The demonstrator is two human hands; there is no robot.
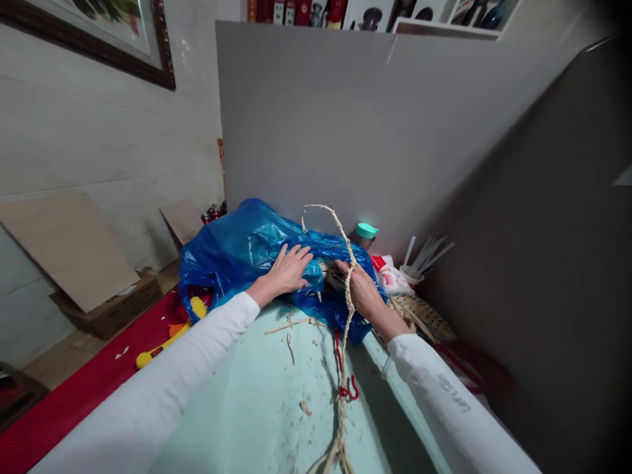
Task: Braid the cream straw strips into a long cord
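Note:
A crumpled blue plastic bag [237, 240] lies across the far end of the pale table. My left hand [290, 268] rests on it with outstretched fingers, holding nothing. At the bag's opening, my right hand [363, 289] is closed on the plastic, its fingertips partly hidden. Dry straw strands [336, 275] show inside the opening between my hands. A braided straw cord [348, 299] arches over the bag, passes in front of my right hand and runs down the table towards me. Red string [348, 390] is tied round its lower part, where loose strands spread out.
A yellow-handled tool [157, 352] lies left on red cloth [106, 378]. Behind the bag stand a green-lidded bottle [367, 230] and a grey panel [316, 125]. A cup of white sticks [413, 273] is at the right. Straw scraps [306, 408] litter the pale tabletop [247, 408].

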